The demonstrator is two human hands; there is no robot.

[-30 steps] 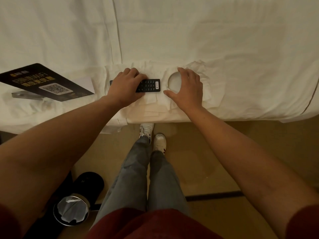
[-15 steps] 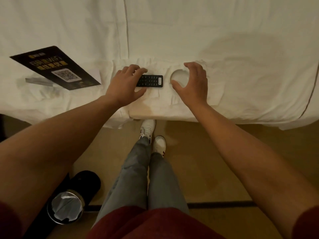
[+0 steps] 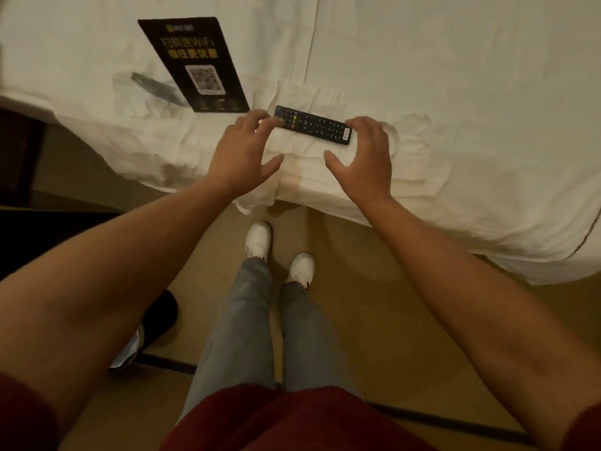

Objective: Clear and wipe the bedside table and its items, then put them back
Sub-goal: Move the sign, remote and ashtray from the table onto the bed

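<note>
A black remote control (image 3: 313,125) lies at a slant on a folded white cloth (image 3: 300,164) near the edge of the bed (image 3: 455,92). My left hand (image 3: 242,153) rests on the cloth with its fingers spread, and its fingertips touch the remote's left end. My right hand (image 3: 364,154) is also spread, with its fingertips at the remote's right end. Both thumbs point away from the remote. A black WiFi card with a QR code (image 3: 195,65) lies on the bed to the upper left. Next to it is a flat grey piece (image 3: 156,88).
Dark furniture (image 3: 19,157) stands at the left edge beside the bed. A black bin with a pale liner (image 3: 130,349) sits on the floor, mostly hidden by my left arm. My legs and white shoes (image 3: 258,239) are at the bed's edge on tan flooring.
My left hand slid off the remote to its left end. My right hand left the round white thing and came to the remote's right end. That round thing is no longer visible.
</note>
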